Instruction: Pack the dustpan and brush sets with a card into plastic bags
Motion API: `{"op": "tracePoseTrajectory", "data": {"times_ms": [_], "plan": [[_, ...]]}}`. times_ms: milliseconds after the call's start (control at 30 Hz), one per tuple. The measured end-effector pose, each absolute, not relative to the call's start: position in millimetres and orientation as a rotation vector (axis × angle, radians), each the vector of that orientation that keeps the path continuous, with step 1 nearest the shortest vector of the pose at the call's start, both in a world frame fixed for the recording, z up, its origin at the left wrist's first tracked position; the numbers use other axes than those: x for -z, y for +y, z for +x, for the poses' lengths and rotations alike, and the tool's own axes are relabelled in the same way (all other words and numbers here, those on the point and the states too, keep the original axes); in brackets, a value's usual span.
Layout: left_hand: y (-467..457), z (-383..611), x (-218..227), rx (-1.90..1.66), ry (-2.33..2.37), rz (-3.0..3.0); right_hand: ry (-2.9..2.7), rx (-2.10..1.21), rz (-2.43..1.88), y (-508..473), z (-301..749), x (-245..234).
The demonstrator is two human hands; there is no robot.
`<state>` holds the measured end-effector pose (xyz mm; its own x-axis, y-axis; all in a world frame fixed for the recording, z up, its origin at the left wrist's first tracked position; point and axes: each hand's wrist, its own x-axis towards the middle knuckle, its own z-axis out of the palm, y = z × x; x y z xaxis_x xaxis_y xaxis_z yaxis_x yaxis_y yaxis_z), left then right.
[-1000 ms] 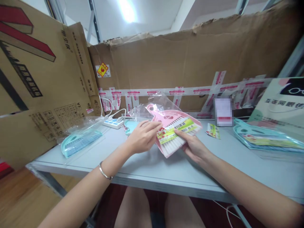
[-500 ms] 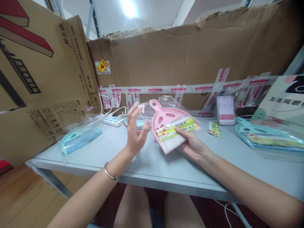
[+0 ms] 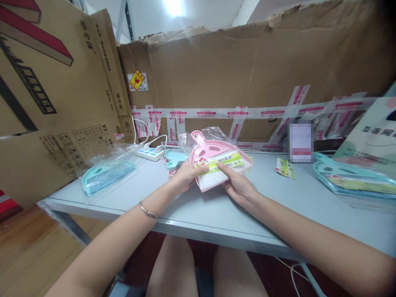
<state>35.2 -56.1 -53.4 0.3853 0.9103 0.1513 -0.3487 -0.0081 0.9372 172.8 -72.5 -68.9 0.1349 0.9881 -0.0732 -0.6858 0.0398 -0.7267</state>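
A pink dustpan (image 3: 213, 147) with a white-bristled brush (image 3: 213, 180) lying in it is held up over the table. Across the brush runs a yellow-green paper label (image 3: 230, 160). My left hand (image 3: 187, 173) grips the pan's left edge, its thumb on the label. On the near right side my right hand (image 3: 239, 183) is closed on the same set, thumb on top and fingers underneath. Clear plastic wrap (image 3: 213, 133) shows behind the pan. Partly hidden beyond my left hand are a turquoise dustpan (image 3: 176, 157) and something pink under it.
A wrapped turquoise dustpan set (image 3: 108, 177) lies at the left, another turquoise set (image 3: 355, 179) at the right. A loose label card (image 3: 284, 168) and a blurred upright card (image 3: 301, 142) are near it. A power strip (image 3: 150, 153) sits at the back, before large cardboard boxes (image 3: 204, 74).
My left hand, raised with fingers spread before, has come down onto the pan's left edge. The pink set has shifted slightly left in my right hand.
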Motion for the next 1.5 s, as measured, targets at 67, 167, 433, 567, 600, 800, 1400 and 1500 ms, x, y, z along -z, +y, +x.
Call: {"op": "tracePoseTrajectory", "data": {"times_ms": [67,167,433,567,600,800,1400,1500], "plan": [[-54.4,33.3,53.3,-1.092,0.624,1.170,-0.561,-1.363,-0.770,-71.8,178.6,69.5],[-50.2,30.0,53.5,-1.091,0.650,1.152,-0.568,-1.305,-0.895,-67.6,190.9,67.6],[-37.8,15.0,53.7,-0.986,0.743,1.092,-0.679,-1.197,-1.048,-60.0,213.3,66.4],[-37.0,11.5,51.7,-0.940,0.739,1.084,-0.768,-1.294,-0.990,-60.7,212.4,59.9],[-36.8,11.3,51.6,-0.931,0.736,1.092,-0.775,-1.317,-0.981,-60.6,211.9,58.7],[-38.9,12.9,50.8,-0.938,0.738,1.157,-0.698,-1.277,-1.002,-57.5,211.0,61.0],[-59.6,11.6,39.2,-0.844,0.573,1.566,-0.607,-1.047,-1.101,-51.0,218.0,70.2],[-59.2,11.3,40.8,-0.868,0.623,1.579,-0.606,-1.050,-1.091,-50.3,217.6,71.0]]}}
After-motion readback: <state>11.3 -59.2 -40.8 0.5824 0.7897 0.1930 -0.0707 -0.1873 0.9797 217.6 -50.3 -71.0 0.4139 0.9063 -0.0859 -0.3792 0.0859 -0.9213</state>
